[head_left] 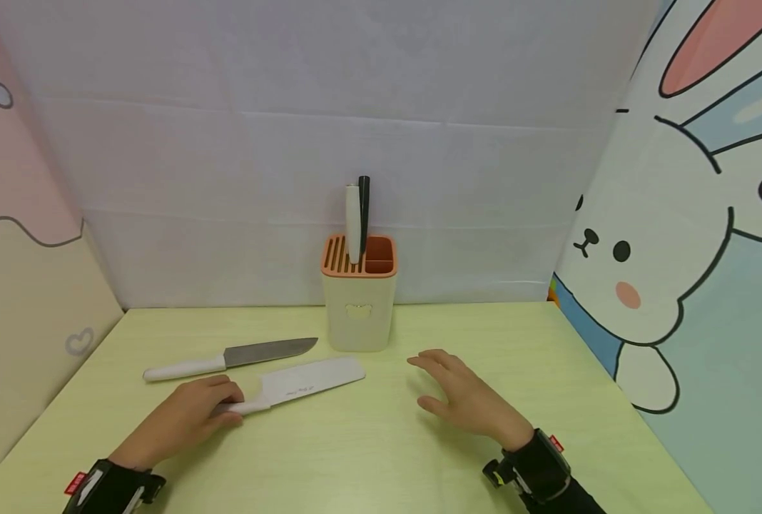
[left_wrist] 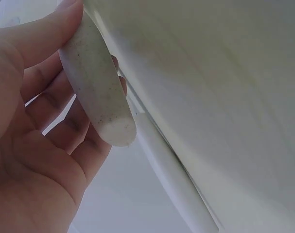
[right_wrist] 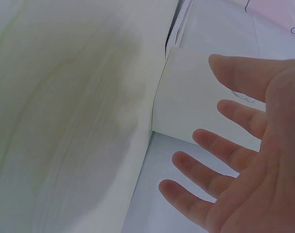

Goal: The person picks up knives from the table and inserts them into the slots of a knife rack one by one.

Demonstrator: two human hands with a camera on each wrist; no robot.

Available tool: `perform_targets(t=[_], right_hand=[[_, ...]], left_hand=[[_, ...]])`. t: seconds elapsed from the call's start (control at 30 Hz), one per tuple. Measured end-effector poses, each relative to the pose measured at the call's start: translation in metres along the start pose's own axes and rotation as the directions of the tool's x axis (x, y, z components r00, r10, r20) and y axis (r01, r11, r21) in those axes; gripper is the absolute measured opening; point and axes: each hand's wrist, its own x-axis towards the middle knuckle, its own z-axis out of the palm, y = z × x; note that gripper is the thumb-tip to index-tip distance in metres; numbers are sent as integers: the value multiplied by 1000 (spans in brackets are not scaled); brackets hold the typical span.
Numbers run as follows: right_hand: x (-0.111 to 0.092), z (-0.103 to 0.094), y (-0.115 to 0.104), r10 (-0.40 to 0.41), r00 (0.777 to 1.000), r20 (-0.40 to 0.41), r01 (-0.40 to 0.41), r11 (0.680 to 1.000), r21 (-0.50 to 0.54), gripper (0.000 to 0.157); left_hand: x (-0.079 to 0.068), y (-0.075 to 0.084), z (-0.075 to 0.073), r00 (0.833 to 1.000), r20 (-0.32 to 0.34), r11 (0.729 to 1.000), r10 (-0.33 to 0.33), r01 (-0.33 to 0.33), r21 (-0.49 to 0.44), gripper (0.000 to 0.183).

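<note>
My left hand [head_left: 195, 415] grips the white handle of a cleaver [head_left: 313, 380], whose broad pale blade points right across the table. In the left wrist view the thumb and fingers curl about that handle [left_wrist: 96, 82], its rounded end showing below them. Just behind lies a kitchen knife [head_left: 268, 352] with a grey blade and a white handle, its tip pointing right. My right hand [head_left: 467, 396] hovers over the table on the right, fingers spread and holding nothing. The right wrist view shows its fingers [right_wrist: 225, 148] apart, with the knife block's pale side beyond.
A cream knife block [head_left: 358, 314] with an orange slotted top stands at the back middle of the table [head_left: 329, 457]. A white handle [head_left: 352, 221] and a black handle [head_left: 364, 207] stick up from it. White cloth hangs behind; cartoon-printed panels flank both sides.
</note>
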Motion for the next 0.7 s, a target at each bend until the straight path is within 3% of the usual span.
perform_targets(t=[0.4,0.7], right_hand=[[0,1,0,-4,1000,3,4,1000,3,60],[1,1,-2,-24,1000,-8,24,1000,0,60]], left_hand=[[10,10,8,1000,6,999,20,-20,-31,22],[28,19,18,999,-11,999,47,-47,-25,22]])
